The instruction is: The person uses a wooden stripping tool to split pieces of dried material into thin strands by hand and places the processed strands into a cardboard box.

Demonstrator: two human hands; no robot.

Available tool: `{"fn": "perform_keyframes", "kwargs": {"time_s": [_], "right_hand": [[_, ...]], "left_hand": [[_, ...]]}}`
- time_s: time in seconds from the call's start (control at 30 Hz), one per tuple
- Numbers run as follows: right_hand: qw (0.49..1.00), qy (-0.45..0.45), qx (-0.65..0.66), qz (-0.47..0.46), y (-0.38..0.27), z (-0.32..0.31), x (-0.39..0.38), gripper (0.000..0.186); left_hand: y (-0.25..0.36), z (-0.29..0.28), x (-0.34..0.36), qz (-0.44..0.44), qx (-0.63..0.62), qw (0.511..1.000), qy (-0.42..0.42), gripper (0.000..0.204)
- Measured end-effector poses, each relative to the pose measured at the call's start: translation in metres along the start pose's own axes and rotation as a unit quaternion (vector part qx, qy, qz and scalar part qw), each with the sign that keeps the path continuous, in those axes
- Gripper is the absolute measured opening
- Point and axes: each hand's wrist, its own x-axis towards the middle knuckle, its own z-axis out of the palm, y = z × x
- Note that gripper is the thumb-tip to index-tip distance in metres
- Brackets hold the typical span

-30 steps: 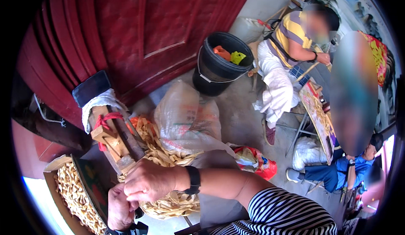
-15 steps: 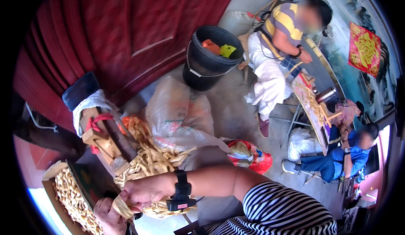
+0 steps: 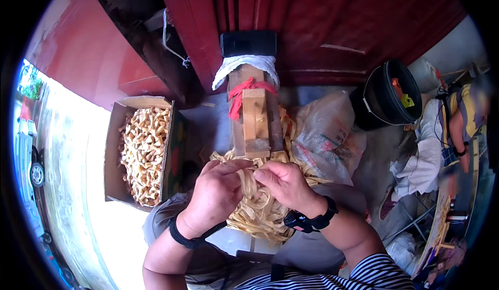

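Note:
Both my hands meet over my lap, just in front of a wooden stand (image 3: 254,117). Between them is a pale tan flat strip (image 3: 249,184), bent into a loop. My left hand (image 3: 214,196) has its fingers closed on the strip's left side. My right hand (image 3: 292,187) pinches its other side between thumb and fingers. Below and behind the hands lies a loose heap of similar tan strips (image 3: 262,220). Red cloth (image 3: 236,101) is tied around the stand, and a white cloth (image 3: 244,64) drapes over its far end.
At left a cardboard box (image 3: 110,152) holds many small knotted tan pieces (image 3: 145,155). Plastic sacks (image 3: 327,134) and a black bucket (image 3: 387,100) stand to the right. A dark flat device (image 3: 248,44) rests by the red door (image 3: 332,19). A person (image 3: 457,118) sits at far right.
My view has swung left, so the box, stand and hands now sit nearer the middle and the co-workers shift to the right edge. Both hands still hold the strip, now looped between them.

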Motion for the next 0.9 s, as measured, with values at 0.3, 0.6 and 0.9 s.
{"fn": "perform_keyframes", "kwargs": {"time_s": [0.3, 0.6, 0.9], "right_hand": [[0.986, -0.112, 0.018, 0.123, 0.009, -0.009, -0.008, 0.031], [0.9, -0.157, 0.334, 0.233, -0.004, -0.02, -0.002, 0.04], [0.951, -0.063, 0.149, 0.262, -0.008, -0.036, 0.001, 0.024]], "left_hand": [[0.001, -0.002, 0.002, 0.054, -0.171, 0.983, 0.043, 0.009], [-0.007, -0.013, 0.002, -0.183, -0.558, 0.807, 0.054, 0.033], [-0.01, 0.014, 0.006, -0.261, -0.622, 0.737, 0.033, 0.012]]}}
